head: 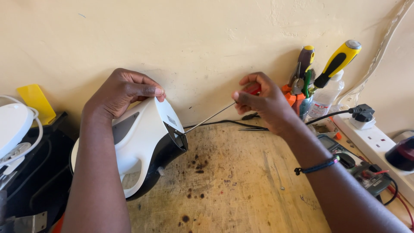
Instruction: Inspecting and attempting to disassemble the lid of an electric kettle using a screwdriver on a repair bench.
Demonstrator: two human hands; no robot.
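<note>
A white and black electric kettle (142, 149) lies on its side on the stained wooden bench (233, 181), its base turned to the right. My left hand (123, 90) grips the kettle from above, fingers curled over its upper edge. My right hand (263, 101) holds a screwdriver (215, 114) by its red handle. Its long metal shaft slants down to the left, with the tip at the kettle's base near the edge.
A holder with screwdrivers and pliers (317, 75) stands against the cream wall beside a clear bottle (325, 97). A white power strip (375, 144) with a black plug lies at right, with a multimeter (364, 172) near my forearm. Black and white appliance parts (21, 142) sit at left.
</note>
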